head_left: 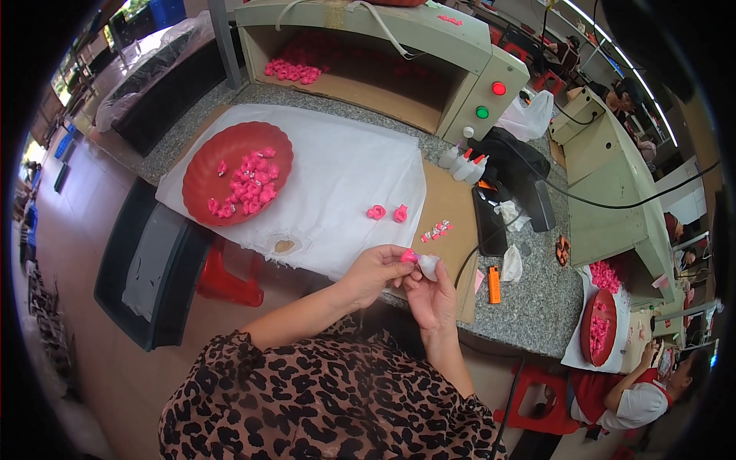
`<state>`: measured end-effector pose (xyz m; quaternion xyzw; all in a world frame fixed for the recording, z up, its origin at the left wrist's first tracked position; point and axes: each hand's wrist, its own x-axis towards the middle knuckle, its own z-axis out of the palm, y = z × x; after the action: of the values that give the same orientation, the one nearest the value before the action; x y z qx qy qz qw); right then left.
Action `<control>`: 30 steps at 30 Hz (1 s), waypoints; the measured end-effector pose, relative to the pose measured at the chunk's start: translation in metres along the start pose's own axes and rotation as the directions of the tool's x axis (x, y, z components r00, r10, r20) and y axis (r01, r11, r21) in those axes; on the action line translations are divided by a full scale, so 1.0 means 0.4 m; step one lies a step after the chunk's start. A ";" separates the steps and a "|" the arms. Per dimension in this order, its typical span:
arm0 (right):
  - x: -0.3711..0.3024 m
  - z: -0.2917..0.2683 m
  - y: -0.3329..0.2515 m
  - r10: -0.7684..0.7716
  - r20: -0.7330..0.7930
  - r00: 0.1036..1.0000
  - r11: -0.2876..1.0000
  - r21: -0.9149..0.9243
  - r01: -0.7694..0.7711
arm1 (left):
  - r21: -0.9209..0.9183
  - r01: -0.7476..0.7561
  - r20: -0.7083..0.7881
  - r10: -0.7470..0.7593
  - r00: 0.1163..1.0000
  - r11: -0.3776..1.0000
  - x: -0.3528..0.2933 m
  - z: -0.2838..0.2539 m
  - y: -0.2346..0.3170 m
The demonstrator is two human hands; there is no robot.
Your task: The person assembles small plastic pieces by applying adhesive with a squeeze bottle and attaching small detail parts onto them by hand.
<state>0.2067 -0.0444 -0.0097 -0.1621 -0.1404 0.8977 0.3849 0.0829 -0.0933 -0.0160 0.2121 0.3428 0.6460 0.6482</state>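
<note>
My left hand (pixel 376 272) pinches a small pink piece (pixel 408 255) between thumb and fingertips, above the near edge of the table. Close against it, my right hand (pixel 433 297) is closed on a small white squeeze bottle (pixel 428 266), its narrow end pointing at the pink piece. Whether the two touch cannot be made out. Beyond my hands, two pink ring-like pieces (pixel 387 213) lie on a white sheet (pixel 337 165). A short row of small pink and silvery parts (pixel 437 231) is on the brown cardboard to the right. A scalloped red bowl (pixel 201 184) at the left holds many pink pieces.
A pale machine (pixel 368 23) with an open bay of pink pieces spans the back. White bottles with red caps (pixel 468 165), a black case (pixel 529 184), crumpled tissue and an orange lighter (pixel 494 285) stand right. A co-worker (pixel 636 391) sits far right. A dark bin (pixel 153 264) is left.
</note>
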 end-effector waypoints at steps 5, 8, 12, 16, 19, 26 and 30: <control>0.004 -0.002 -0.016 0.036 -0.021 0.999 0.999 0.032 -0.036 | -0.028 -0.030 0.035 0.031 0.999 0.999 -0.002 0.000 0.002; 0.008 -0.012 -0.030 -0.030 -0.056 0.998 0.999 0.033 0.032 | 0.346 -0.231 0.002 0.245 0.969 0.909 0.011 -0.024 -0.005; 0.003 -0.019 -0.041 -0.287 -0.090 0.954 0.927 -0.278 0.252 | 0.653 -0.417 0.037 0.523 0.852 0.633 0.029 -0.049 0.001; -0.010 -0.023 -0.014 -0.581 0.045 0.813 0.594 -0.659 0.461 | 0.645 -0.410 -0.005 0.540 0.842 0.645 0.028 -0.053 -0.005; -0.015 -0.019 0.003 -0.618 0.196 0.761 0.392 -0.762 0.516 | 0.671 -0.433 0.017 0.572 0.820 0.602 0.028 -0.060 -0.015; -0.014 -0.028 0.013 -0.558 0.271 0.785 0.334 -0.792 0.511 | 0.677 -0.443 0.014 0.591 0.807 0.588 0.027 -0.060 -0.016; -0.012 -0.024 0.017 -0.568 0.267 0.779 0.328 -0.794 0.512 | 0.686 -0.450 0.025 0.599 0.800 0.572 0.026 -0.063 -0.019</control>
<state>0.2093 -0.0512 -0.0199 -0.2951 -0.5835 0.5320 0.5380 0.0692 -0.0878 -0.0402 0.4500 0.5354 0.6630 0.2670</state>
